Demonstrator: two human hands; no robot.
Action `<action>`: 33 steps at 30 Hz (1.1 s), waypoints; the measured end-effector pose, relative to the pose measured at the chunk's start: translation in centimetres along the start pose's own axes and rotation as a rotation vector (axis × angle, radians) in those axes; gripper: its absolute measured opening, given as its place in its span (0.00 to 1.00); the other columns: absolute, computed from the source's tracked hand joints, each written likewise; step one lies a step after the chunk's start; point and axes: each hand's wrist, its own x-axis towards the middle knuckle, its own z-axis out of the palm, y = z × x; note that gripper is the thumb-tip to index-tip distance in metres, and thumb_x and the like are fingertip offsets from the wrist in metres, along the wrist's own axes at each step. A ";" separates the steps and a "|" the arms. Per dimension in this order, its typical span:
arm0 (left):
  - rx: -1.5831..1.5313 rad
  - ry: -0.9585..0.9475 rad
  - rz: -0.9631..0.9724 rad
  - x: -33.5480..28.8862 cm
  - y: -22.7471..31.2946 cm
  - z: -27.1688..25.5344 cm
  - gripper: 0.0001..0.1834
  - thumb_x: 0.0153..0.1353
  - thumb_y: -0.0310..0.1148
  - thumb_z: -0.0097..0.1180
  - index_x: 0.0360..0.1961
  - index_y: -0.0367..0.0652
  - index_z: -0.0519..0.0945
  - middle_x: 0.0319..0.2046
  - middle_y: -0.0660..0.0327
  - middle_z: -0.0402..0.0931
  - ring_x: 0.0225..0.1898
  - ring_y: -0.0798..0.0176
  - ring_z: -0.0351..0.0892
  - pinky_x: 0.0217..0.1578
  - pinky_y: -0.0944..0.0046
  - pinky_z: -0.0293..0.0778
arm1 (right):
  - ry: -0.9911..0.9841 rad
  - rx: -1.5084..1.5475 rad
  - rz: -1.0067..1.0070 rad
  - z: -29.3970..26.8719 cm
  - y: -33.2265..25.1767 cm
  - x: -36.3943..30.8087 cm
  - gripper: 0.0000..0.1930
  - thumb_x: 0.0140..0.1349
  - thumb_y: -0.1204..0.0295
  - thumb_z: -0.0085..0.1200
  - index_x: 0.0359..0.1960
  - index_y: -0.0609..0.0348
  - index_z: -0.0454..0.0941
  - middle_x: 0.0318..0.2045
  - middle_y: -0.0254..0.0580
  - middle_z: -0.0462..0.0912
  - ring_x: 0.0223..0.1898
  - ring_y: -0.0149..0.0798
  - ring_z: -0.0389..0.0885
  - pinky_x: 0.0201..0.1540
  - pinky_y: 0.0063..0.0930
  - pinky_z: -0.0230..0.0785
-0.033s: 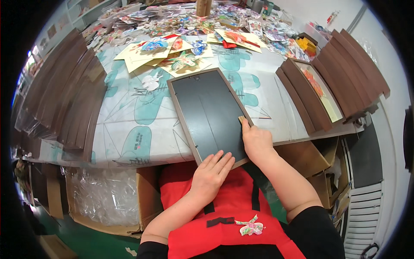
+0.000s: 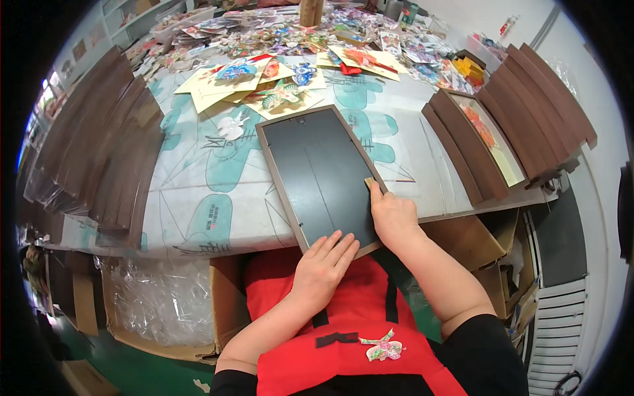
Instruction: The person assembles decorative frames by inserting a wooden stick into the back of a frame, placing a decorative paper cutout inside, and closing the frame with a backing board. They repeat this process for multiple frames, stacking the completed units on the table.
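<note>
A brown picture frame (image 2: pixel 277 173) lies face down and slanted over the near table edge, its black backing board (image 2: pixel 317 165) facing up. My left hand (image 2: pixel 323 267) lies with fingers outstretched on the near end of the backing. At the frame's right side, my right hand (image 2: pixel 394 212) is closed round a small flat tan piece (image 2: pixel 370 182), its tip against the inner edge of the frame; most of this piece is hidden in the hand. Small dark tabs show along the frame's inner edges.
Brown frames stand stacked at left (image 2: pixel 99 145) and right (image 2: pixel 535 119), one showing an orange picture. Cream cards (image 2: pixel 228 82) with colourful cut-outs lie beyond, before a heap of cut-outs. A white cut-out (image 2: pixel 231 127) rests nearby. Below the table is a carton of clear plastic (image 2: pixel 158 300).
</note>
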 end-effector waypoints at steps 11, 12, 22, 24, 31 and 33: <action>-0.129 -0.159 -0.135 2.0 -2.5 -4.2 0.29 0.42 0.28 0.67 0.49 0.39 0.74 0.51 0.54 0.73 0.55 0.50 0.71 0.54 0.51 0.66 | 0.001 0.989 -0.148 -0.5 6.3 -2.4 0.10 0.64 0.73 0.42 0.43 0.62 0.71 0.24 0.49 0.75 0.26 0.40 0.74 0.33 0.31 0.67; -0.205 -0.153 -0.154 2.4 -2.6 -3.4 0.30 0.45 0.32 0.67 0.51 0.38 0.73 0.52 0.52 0.72 0.57 0.47 0.68 0.57 0.49 0.63 | 0.056 0.925 -0.196 -0.7 5.6 -2.6 0.08 0.63 0.70 0.45 0.34 0.61 0.74 0.23 0.50 0.76 0.25 0.45 0.76 0.30 0.34 0.67; -0.235 -0.243 -0.140 4.3 -2.2 -0.5 0.29 0.48 0.39 0.66 0.51 0.40 0.75 0.56 0.56 0.71 0.62 0.52 0.64 0.62 0.47 0.56 | -0.142 0.517 -0.312 -2.0 3.6 -2.4 0.19 0.60 0.52 0.49 0.25 0.53 0.79 0.18 0.47 0.79 0.25 0.52 0.79 0.28 0.44 0.70; -0.234 -0.251 -0.143 4.3 -2.2 -0.5 0.28 0.47 0.39 0.66 0.50 0.40 0.75 0.55 0.56 0.71 0.62 0.52 0.64 0.62 0.47 0.56 | -0.169 0.505 -0.308 -2.1 3.5 -2.3 0.19 0.60 0.52 0.50 0.25 0.53 0.79 0.18 0.47 0.79 0.25 0.52 0.80 0.28 0.45 0.70; -0.253 -0.256 -0.156 4.3 -2.2 -0.5 0.28 0.47 0.39 0.66 0.50 0.41 0.75 0.55 0.56 0.72 0.62 0.52 0.64 0.62 0.47 0.57 | -0.247 0.436 -0.260 -2.6 3.0 -1.8 0.19 0.59 0.51 0.50 0.25 0.54 0.80 0.22 0.47 0.80 0.28 0.53 0.80 0.30 0.46 0.70; -0.249 -0.253 -0.160 4.3 -2.2 -0.4 0.28 0.47 0.39 0.66 0.50 0.40 0.75 0.55 0.56 0.72 0.62 0.52 0.64 0.62 0.47 0.57 | -0.258 0.423 -0.259 -2.6 2.8 -1.7 0.19 0.59 0.51 0.50 0.25 0.54 0.80 0.23 0.48 0.80 0.29 0.52 0.80 0.30 0.45 0.70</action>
